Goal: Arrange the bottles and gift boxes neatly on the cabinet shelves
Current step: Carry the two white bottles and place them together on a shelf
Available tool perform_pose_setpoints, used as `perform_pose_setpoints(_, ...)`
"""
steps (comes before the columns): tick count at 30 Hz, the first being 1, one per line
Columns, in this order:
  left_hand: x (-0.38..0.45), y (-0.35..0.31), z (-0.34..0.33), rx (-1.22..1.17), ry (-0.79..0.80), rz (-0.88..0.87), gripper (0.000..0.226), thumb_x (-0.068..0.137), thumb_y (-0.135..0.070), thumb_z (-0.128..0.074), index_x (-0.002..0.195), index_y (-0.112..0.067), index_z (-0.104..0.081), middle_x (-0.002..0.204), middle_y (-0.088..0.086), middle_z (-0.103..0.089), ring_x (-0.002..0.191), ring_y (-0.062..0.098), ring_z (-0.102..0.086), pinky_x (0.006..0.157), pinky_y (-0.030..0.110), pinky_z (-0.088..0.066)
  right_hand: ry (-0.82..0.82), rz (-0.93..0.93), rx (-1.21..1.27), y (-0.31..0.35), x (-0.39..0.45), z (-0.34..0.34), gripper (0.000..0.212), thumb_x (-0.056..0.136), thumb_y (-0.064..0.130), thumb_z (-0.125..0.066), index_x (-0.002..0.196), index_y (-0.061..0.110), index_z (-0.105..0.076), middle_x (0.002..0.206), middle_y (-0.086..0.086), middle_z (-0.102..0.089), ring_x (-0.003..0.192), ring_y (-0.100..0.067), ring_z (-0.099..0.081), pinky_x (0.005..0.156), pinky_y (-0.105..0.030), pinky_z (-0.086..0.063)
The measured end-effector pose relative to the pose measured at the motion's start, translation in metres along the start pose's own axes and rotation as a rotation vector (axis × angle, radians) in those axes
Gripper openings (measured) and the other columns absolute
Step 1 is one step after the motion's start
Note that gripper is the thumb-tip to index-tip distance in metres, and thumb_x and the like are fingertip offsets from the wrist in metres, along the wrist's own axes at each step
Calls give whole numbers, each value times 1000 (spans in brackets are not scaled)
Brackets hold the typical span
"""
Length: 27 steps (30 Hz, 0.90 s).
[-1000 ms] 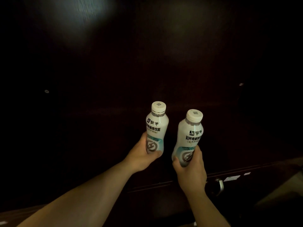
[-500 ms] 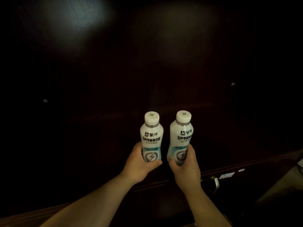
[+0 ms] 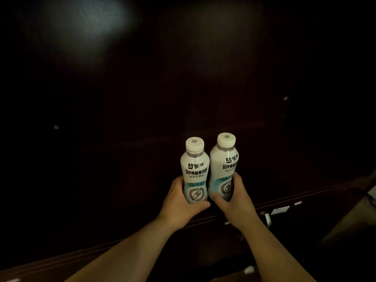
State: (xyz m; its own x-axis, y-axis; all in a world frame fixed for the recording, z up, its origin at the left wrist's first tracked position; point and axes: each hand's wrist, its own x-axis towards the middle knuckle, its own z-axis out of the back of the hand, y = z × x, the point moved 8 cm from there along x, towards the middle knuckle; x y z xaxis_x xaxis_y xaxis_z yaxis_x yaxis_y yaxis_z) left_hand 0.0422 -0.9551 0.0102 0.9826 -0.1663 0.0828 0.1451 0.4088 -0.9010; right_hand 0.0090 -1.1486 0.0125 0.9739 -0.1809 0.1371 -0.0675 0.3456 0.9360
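Observation:
Two white drink bottles with white caps and grey-and-pale-blue labels stand upright side by side, almost touching, inside a very dark cabinet. My left hand (image 3: 179, 202) grips the lower half of the left bottle (image 3: 195, 171). My right hand (image 3: 236, 200) grips the lower half of the right bottle (image 3: 223, 165), whose cap sits slightly higher. Whether their bases rest on the shelf is hidden by my hands and the dark.
The cabinet's dark wooden front edge (image 3: 305, 198) runs diagonally below my hands, with small white stickers on it. A metal handle (image 3: 266, 218) shows just right of my right wrist. Small shelf pegs (image 3: 56, 127) glint on the cabinet walls. A pale surface lies at the far right.
The two bottles, tilted and apart a second ago, now stand upright and close together. Both hands have lowered slightly and drawn toward each other.

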Motion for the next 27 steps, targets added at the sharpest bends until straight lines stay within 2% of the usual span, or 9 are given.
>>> perform_pose_setpoints(3, -3, 1, 1, 25, 72, -24, 90, 66, -42, -87, 139, -41, -34, 124, -22, -54, 108, -17, -55, 76, 4, -47, 50, -22, 12, -3, 2, 3, 107, 73, 37, -88, 154, 45, -19, 154, 14, -38, 134, -5, -48, 107, -39, -48)
perform_pose_setpoints(5, -5, 2, 1, 53, 111, -23, 88, 71, -44, -82, 142, -42, -30, 123, -27, -52, 107, -28, -47, 75, -3, -41, 59, -55, 40, -7, 5, 6, 107, 73, 40, -87, 154, 45, -18, 154, 15, -39, 133, -3, -48, 104, -33, -49)
perform_pose_setpoints(7, -6, 1, 2, 74, 117, -18, 85, 70, -51, -79, 139, -44, -31, 120, -30, -52, 105, -31, -45, 74, -5, -39, 72, -65, 40, -9, 5, 6, 94, 74, 40, -86, 146, 51, -26, 139, 23, -51, 119, 12, -54, 86, -12, -51)
perform_pose_setpoints(9, -5, 1, 1, 85, 121, -11, 82, 69, -51, -79, 137, -45, -34, 117, -31, -52, 102, -33, -44, 73, -5, -39, 77, -76, 22, -11, 4, 5, 85, 77, 38, -85, 142, 50, -31, 128, 25, -58, 107, 22, -55, 72, -1, -46)
perform_pose_setpoints(13, -4, 4, 1, 97, 113, -12, 75, 75, -37, -83, 135, -45, -38, 118, -29, -55, 103, -32, -46, 73, -4, -40, 42, -86, 14, -14, 4, 5, 75, 79, 31, -85, 136, 44, -39, 128, 19, -58, 106, 13, -58, 71, -2, -47)
perform_pose_setpoints(18, -3, 3, 0, 120, 123, -32, 70, 72, -35, -85, 118, -59, -38, 124, -23, -58, 109, -24, -51, 79, -2, -42, 32, -86, 19, -16, 3, 7, 74, 77, 29, -87, 132, 41, -40, 127, 13, -61, 107, 4, -63, 71, -6, -51)
perform_pose_setpoints(22, -2, 2, -1, 127, 138, -54, 70, 72, -33, -86, 118, -57, -39, 125, -21, -59, 111, -22, -51, 81, 0, -42, 34, -87, 12, -15, 3, 10, 77, 74, 32, -89, 131, 42, -39, 125, 13, -63, 104, 8, -64, 72, -8, -52)
perform_pose_setpoints(27, -1, 1, -2, 124, 134, -55, 74, 73, -38, -86, 126, -52, -36, 127, -20, -59, 111, -22, -50, 81, 1, -43, 23, -91, 9, -16, 3, 10, 81, 75, 26, -88, 138, 32, -38, 129, 7, -60, 107, -1, -63, 70, -8, -52)
